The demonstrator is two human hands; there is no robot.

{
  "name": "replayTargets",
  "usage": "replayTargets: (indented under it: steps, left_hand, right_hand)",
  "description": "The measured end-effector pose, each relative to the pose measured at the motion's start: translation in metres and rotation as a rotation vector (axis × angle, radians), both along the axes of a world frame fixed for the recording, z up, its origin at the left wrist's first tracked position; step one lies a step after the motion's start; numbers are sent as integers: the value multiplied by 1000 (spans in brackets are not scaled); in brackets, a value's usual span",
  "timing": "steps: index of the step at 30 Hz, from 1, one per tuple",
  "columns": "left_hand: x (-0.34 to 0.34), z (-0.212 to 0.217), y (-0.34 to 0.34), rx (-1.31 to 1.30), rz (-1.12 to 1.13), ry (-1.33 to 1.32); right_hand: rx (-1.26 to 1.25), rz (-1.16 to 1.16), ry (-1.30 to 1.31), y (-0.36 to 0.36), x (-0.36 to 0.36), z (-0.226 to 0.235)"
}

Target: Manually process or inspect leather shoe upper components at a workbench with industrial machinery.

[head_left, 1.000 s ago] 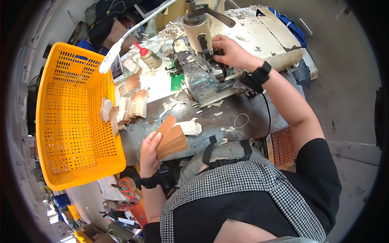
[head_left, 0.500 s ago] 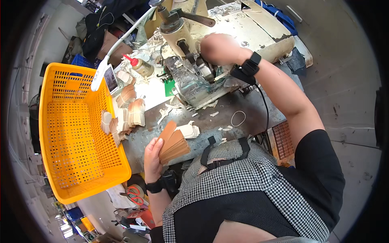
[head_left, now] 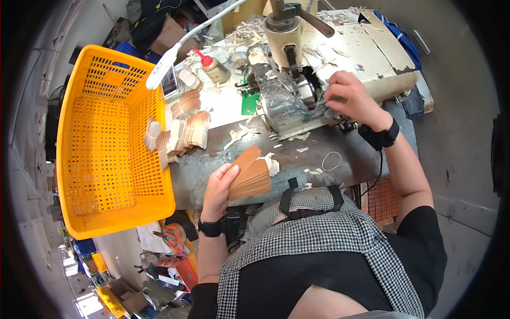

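Gripping a fanned stack of tan leather strips (head_left: 249, 178) in the left hand (head_left: 219, 187) above the dark worktable (head_left: 212, 159). Pressing the right hand (head_left: 351, 98), fingers curled, against the worn cream-coloured machine (head_left: 297, 69); grasp unclear.

Tag piles (head_left: 183, 130) beside basket (head_left: 106, 143)

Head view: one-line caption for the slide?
Left hand holds a fanned stack of tan pieces at the bench; right hand is at the machine; orange basket alongside.

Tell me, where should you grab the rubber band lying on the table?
Pinch the rubber band from above, probably at its near edge. It lies flat as an open loop on the dark table, apart from the scraps, so fingers can close over one thin strand.
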State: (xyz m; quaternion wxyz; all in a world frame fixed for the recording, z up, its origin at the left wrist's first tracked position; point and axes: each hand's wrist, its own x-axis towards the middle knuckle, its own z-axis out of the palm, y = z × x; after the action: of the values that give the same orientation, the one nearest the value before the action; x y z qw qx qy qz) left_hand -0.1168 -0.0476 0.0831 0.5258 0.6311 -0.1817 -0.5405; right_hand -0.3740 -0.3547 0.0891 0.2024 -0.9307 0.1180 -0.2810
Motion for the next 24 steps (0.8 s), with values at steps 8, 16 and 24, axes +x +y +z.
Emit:
replayTargets:
  steps: [8, 16, 24]
  left_hand:
    - [5, -10, 6, -23, 4, 13]
    - [4, -9, 11, -22, 40, 40]
    - [3, -18, 14, -19, 48, 39]
  right_hand:
    - [276, -267, -128, -15, 8, 14]
    - [33, -194, -54, -12, 18, -2]
    - [-155, -426, -186, -19, 19, -19]
